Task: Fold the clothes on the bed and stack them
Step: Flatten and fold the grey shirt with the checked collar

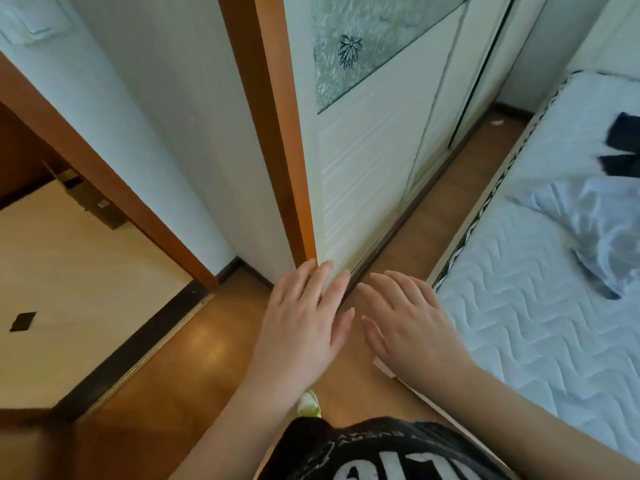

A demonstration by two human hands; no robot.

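Observation:
A bed with a white quilted mattress [519,323] fills the right side. On it lies a crumpled white garment [602,230], and a dark garment [623,147] sits farther back at the right edge. My left hand [304,323] and my right hand [412,327] are held out side by side over the wooden floor, palms down, fingers straight, holding nothing. Both hands are left of the bed and apart from the clothes.
A white wardrobe [374,150] with a frosted glass panel stands ahead, leaving a narrow strip of brown floor [450,202] between it and the bed. An orange door frame [277,116] and an open doorway to a pale-floored room [69,289] lie left.

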